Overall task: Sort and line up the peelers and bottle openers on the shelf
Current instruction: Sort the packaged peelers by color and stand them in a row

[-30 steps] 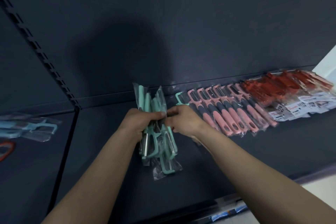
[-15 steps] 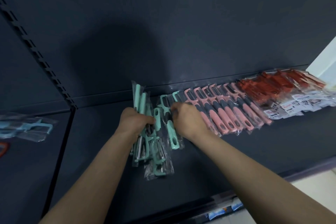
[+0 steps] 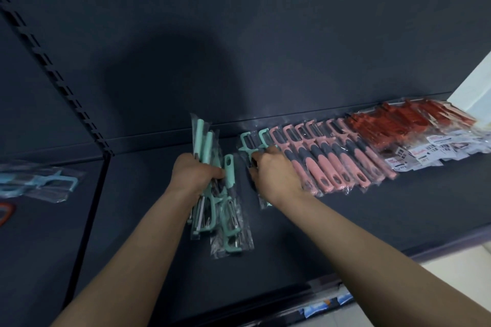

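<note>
Mint peelers point(image 3: 203, 141) gripped by left hand point(image 3: 195, 175) | right hand point(image 3: 276, 175) covers laid peeler point(image 3: 244, 150), grip hidden

Dark back panel point(image 3: 265, 21), slotted upright point(image 3: 57, 75), pale floor point(image 3: 467, 271)

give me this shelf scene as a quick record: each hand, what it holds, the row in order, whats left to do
left hand: grips mint peeler bunch, each piece bagged
right hand: holds end mint peeler at the left end of the row
row, left to right: mint, then pink peelers, then red packs
surface: dark shelf
left bay: blue peelers, lying loose
left to do: bunch not yet lined up
</note>
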